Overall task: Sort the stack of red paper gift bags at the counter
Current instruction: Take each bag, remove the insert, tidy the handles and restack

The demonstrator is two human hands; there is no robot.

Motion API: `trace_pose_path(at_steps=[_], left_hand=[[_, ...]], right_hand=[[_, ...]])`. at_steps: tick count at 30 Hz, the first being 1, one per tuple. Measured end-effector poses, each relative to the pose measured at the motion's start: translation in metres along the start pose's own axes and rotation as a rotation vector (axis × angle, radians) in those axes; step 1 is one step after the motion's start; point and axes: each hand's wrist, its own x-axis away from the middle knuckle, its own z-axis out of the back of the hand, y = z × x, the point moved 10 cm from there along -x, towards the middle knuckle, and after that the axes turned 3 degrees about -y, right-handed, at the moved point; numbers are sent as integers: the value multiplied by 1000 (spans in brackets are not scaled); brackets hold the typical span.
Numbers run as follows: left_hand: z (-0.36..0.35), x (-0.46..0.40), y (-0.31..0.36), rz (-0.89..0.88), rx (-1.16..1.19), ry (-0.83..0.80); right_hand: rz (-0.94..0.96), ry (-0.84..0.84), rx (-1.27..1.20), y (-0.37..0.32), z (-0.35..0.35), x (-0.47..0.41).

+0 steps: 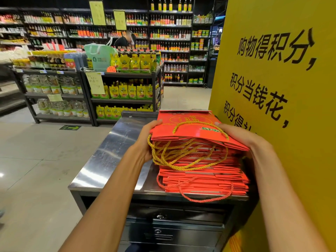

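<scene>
Head | left hand [147, 140], right hand [241, 137] grip bags [196, 131] | right palm hidden

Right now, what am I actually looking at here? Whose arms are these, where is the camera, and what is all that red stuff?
There is no machine here. A person wears a camera on the head, so the single picture looks forward and down along their own bare arms. The left hand and the right hand each hold one side of the upper bundle of red paper gift bags, fingers curled over the edges, lifting it slightly. Yellow rope handles dangle from that bundle. Below it, the rest of the stack lies on a steel counter, with a red rope handle hanging over the front edge. A yellow sign with black writing stands at the right. Behind are shop shelves of bottles and pouches.
</scene>
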Motion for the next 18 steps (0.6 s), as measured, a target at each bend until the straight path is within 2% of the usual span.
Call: trace_pose_path(at_steps=[7,13,18], left_hand=[[-5,-5,-6,23,20,-58],[-4,-4,-10,59,102,-46],[19,4,-2,21,122,12]], right_hand=[[35,-4,-22,3,5,-1],[51,-9,40,0,0,-3],[73,-3,59,-15,-18,-2]])
